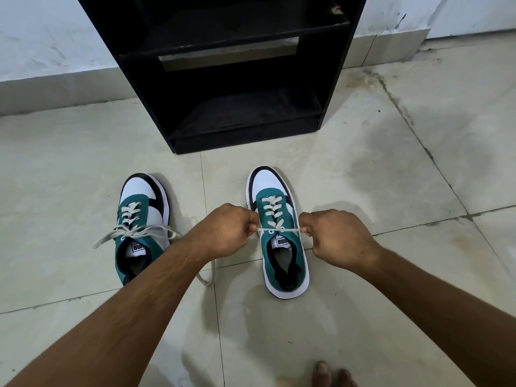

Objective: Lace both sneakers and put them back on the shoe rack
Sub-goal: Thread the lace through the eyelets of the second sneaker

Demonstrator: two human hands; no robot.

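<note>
2 teal/white sneakers upright on floor, toes twd black shoe rack; right one's lace taut.

the floor is pale glazed tile, smooth with a dull sheen, stained and smudged near the grout lines; the shoe rack is black board with a matt, dusty finish, chipped at one upper edge; the right sneaker and left sneaker pair teal suede-like cloth with smooth white and black panels; their laces are flat woven cloth, off-white; the wall is painted, scuffed.
</note>
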